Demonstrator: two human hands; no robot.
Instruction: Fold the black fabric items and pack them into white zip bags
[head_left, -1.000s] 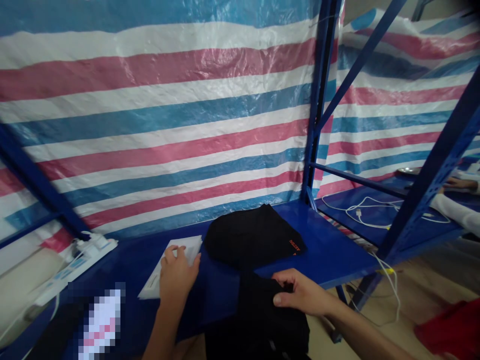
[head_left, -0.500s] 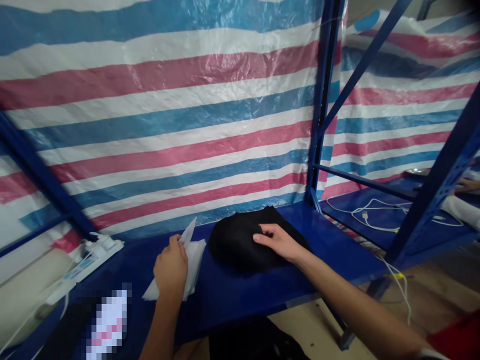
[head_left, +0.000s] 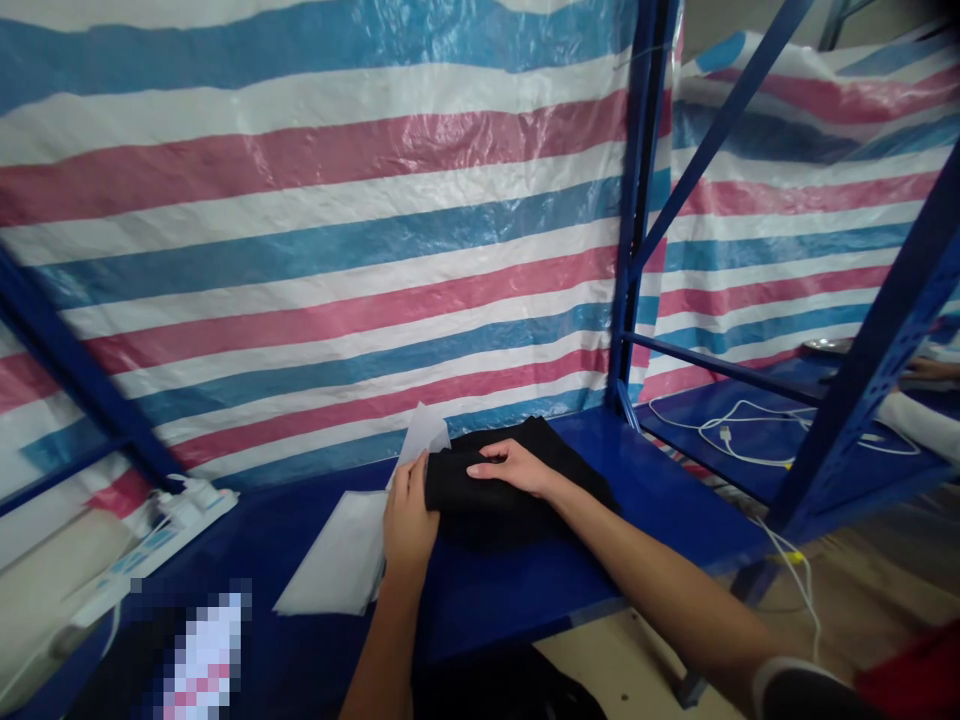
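On the blue table a folded black cloth [head_left: 480, 515] lies in front of me. My right hand [head_left: 517, 470] rests on top of it, thumb and fingers drawn together on the fabric. At the cloth's left edge, my left hand [head_left: 411, 515] is closed round a thin white sheet [head_left: 426, 430], which stands up behind the fingers and meets the cloth. Whether it also grips the cloth edge is hard to see. Several more white sheets [head_left: 330, 560] lie in a loose stack to the left, partly under my left wrist.
A white power strip [head_left: 157, 555] with plugs sits at the table's left side. Blue metal posts [head_left: 637, 200] and a striped plastic sheet [head_left: 337, 250] stand behind. At right, white cables [head_left: 731, 430] lie on another blue table, beside another person's arm [head_left: 922, 415].
My left hand has moved right, bringing a white sheet from the stack to the black cloth's left edge. My right hand has shifted slightly left on the cloth, whose left edge now looks straighter.
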